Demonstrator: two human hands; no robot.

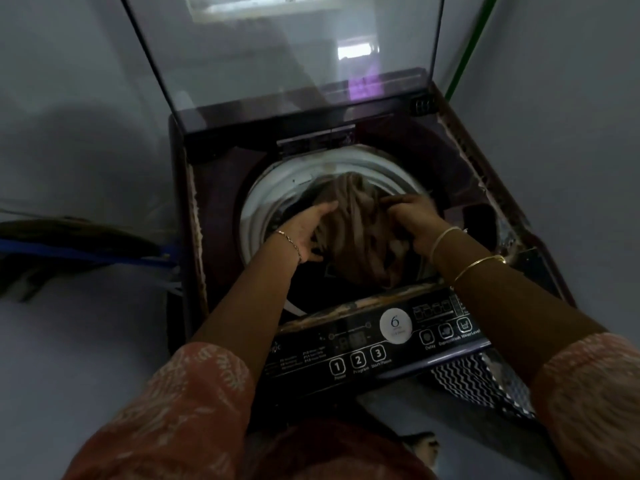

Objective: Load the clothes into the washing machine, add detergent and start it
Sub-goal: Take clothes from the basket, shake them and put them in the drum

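A dark top-loading washing machine [194, 209] stands in front of me with its glass lid [277, 64] raised. A bunched brown cloth [360, 233] hangs over the round white drum rim [263, 202]. My left hand [308, 233] grips the cloth's left side, fingers curled round it. My right hand [412, 220] grips its right side from above. The control panel [374, 348] with numbered buttons lies along the machine's near edge, below my forearms.
Pale walls close in on both sides. A dark bundle with a blue strip [79, 244] lies at the left of the machine. A black-and-white zigzag cloth [485, 382] hangs near the front right corner. A green pole [467, 50] leans at the back right.
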